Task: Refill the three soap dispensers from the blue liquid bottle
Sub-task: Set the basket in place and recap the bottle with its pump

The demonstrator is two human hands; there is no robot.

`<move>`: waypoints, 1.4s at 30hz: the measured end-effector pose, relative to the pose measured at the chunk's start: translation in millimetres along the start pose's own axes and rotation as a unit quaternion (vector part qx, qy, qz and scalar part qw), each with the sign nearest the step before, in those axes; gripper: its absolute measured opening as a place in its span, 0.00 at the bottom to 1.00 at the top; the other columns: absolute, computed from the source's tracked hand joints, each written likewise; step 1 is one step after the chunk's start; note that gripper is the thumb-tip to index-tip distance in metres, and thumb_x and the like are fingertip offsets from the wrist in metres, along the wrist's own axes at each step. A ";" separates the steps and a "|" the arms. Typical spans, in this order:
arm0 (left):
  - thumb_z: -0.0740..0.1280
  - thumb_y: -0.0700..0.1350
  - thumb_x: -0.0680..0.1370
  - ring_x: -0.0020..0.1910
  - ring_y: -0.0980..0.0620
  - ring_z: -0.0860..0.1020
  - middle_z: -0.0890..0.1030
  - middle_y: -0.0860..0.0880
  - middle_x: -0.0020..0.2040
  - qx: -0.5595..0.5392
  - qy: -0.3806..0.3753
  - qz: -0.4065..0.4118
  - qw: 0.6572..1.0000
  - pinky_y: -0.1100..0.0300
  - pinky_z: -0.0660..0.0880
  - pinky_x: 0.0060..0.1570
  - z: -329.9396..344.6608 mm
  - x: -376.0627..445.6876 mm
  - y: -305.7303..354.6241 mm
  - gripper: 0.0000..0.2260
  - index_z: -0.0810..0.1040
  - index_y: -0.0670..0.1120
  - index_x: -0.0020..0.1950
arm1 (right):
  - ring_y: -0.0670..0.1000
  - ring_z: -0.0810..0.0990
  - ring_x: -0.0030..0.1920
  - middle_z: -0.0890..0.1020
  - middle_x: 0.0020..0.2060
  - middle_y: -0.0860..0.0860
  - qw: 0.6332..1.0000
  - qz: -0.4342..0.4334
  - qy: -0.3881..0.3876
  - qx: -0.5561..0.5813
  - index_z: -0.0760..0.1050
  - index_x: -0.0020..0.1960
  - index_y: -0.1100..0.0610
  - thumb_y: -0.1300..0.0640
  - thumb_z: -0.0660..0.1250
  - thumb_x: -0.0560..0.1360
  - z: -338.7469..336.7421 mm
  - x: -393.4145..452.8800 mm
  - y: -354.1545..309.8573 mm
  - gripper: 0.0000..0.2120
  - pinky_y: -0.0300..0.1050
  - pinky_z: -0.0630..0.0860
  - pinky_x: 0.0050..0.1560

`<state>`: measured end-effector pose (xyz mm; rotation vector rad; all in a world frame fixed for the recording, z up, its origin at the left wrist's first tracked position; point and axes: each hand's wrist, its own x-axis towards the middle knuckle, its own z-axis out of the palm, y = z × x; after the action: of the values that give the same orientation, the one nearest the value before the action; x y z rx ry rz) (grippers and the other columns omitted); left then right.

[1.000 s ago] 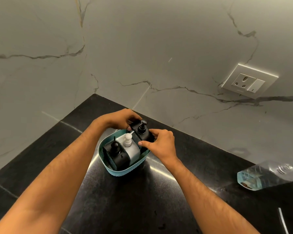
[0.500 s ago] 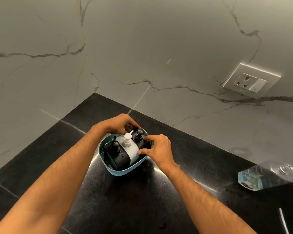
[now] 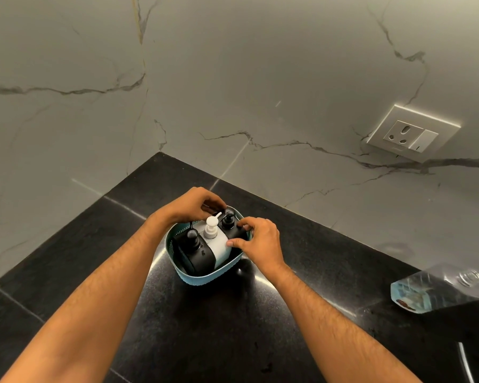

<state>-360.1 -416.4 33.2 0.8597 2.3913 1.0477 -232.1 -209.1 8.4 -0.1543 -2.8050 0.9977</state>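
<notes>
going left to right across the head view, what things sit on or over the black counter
near black dispenser → white dispenser → far black dispenser, all three in the teal basket → right hand at the basket's right edge → blue liquid bottle lying on its side far right.

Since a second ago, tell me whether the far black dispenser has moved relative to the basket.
Yes. The far black dispenser has gone down: earlier held above the teal basket rim, it now sits lower inside, beside the white dispenser.
</notes>
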 end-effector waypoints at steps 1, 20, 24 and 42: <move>0.77 0.35 0.75 0.55 0.60 0.84 0.86 0.52 0.57 -0.003 0.006 -0.001 1.000 0.64 0.81 0.58 0.1 -1.1 0.5 0.18 0.84 0.47 0.63 | 0.46 0.76 0.52 0.81 0.46 0.43 1.000 -0.003 -0.004 0.000 0.83 0.56 0.47 0.41 0.83 0.62 -0.1 0.4 1.2 0.26 0.43 0.73 0.53; 0.68 0.33 0.80 0.67 0.50 0.79 0.82 0.46 0.67 -0.122 0.417 -0.168 0.885 0.54 0.75 0.70 26.6 -81.4 3.0 0.19 0.79 0.43 0.71 | 0.47 0.81 0.61 0.83 0.61 0.51 0.949 0.118 -0.042 0.288 0.78 0.69 0.57 0.60 0.67 0.82 22.0 31.6 8.0 0.16 0.41 0.77 0.63; 0.68 0.37 0.81 0.70 0.49 0.77 0.79 0.45 0.71 -0.194 0.467 -0.211 0.837 0.49 0.73 0.73 50.6 -104.3 3.4 0.20 0.76 0.42 0.74 | 0.36 0.82 0.49 0.85 0.52 0.43 0.936 0.137 -0.040 0.323 0.81 0.62 0.53 0.61 0.67 0.82 28.4 35.9 3.9 0.11 0.26 0.76 0.45; 0.56 0.41 0.87 0.58 0.55 0.78 0.80 0.60 0.55 -0.317 0.581 -0.296 0.689 0.50 0.76 0.65 148.9 -87.6 31.6 0.16 0.78 0.53 0.68 | 0.53 0.84 0.54 0.87 0.50 0.53 0.908 0.177 -0.042 0.377 0.84 0.56 0.55 0.64 0.60 0.84 37.2 35.4 9.3 0.15 0.46 0.80 0.54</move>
<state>-200.0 -381.1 -29.7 -1.1174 2.3502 2.2629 -273.2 -219.5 -21.8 -0.5314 -2.2707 2.1222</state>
